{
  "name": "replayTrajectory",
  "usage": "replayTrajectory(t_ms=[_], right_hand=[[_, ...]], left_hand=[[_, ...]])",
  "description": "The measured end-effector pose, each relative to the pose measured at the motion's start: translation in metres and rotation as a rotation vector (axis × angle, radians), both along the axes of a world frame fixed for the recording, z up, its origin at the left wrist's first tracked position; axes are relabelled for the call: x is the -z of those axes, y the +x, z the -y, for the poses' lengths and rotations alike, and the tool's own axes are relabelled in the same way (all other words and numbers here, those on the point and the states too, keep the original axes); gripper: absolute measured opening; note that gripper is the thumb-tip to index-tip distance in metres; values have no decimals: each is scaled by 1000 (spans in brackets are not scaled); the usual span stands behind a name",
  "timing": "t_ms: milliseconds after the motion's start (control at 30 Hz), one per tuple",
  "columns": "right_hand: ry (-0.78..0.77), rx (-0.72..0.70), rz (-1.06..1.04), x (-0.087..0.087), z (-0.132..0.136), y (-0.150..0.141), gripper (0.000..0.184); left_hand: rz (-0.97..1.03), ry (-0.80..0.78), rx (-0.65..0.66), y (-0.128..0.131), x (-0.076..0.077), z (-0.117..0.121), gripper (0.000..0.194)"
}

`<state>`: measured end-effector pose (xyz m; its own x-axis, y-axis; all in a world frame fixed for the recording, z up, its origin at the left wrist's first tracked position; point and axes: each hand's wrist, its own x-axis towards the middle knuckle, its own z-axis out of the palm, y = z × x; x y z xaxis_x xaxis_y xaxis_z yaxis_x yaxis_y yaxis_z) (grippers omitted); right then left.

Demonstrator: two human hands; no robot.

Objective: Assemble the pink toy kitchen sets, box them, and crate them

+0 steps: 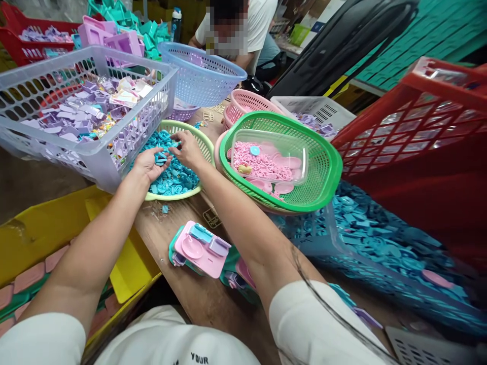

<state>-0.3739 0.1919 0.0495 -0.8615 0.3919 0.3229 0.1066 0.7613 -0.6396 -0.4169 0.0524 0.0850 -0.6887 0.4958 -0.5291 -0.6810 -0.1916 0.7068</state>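
Note:
My left hand [149, 165] is turned palm up over a pale yellow-green basket [207, 147], its fingers curled around a few small blue plastic pieces [162, 158]. Close beside it, my right hand [187, 151] reaches down with bent fingers over the same basket. Whatever lies between those fingertips is too small to make out. Loose blue plastic parts [175, 180] fill the basket beneath both hands. On the wooden bench [163, 233] nearer my body lies a pink and teal toy sink unit [201, 248] with a round basin; a second such toy is partly hidden under my right forearm.
A clear crate [102, 152] of purple parts stands at left, with a blue colander [201, 71] behind. To the right are a green basket [323, 177] with pink parts and a blue crate [380, 268]. A yellow box [49, 213] sits lower left. A person [258, 25] works opposite.

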Motion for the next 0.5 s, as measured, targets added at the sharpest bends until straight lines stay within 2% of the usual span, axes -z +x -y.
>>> replayTrajectory(t_ms=[67, 100, 200, 267, 367, 500], right_hand=[[35, 41, 57, -2, 1, 2, 27], [64, 10, 133, -3, 3, 4, 24], [186, -218, 459, -3, 11, 8, 20], [253, -325, 599, -2, 17, 8, 15], [293, -321, 645, 0, 23, 6, 10], [291, -281, 643, -3, 22, 7, 22]], left_hand=[[-2, -20, 5, 0, 0, 0, 13], [-5, -26, 0, 0, -1, 1, 13], [-15, -36, -13, 0, -3, 1, 15], [-17, -39, -12, 1, -4, 1, 18], [-26, -45, -23, 3, -8, 0, 23], [-57, -78, -42, 7, -12, 0, 27]])
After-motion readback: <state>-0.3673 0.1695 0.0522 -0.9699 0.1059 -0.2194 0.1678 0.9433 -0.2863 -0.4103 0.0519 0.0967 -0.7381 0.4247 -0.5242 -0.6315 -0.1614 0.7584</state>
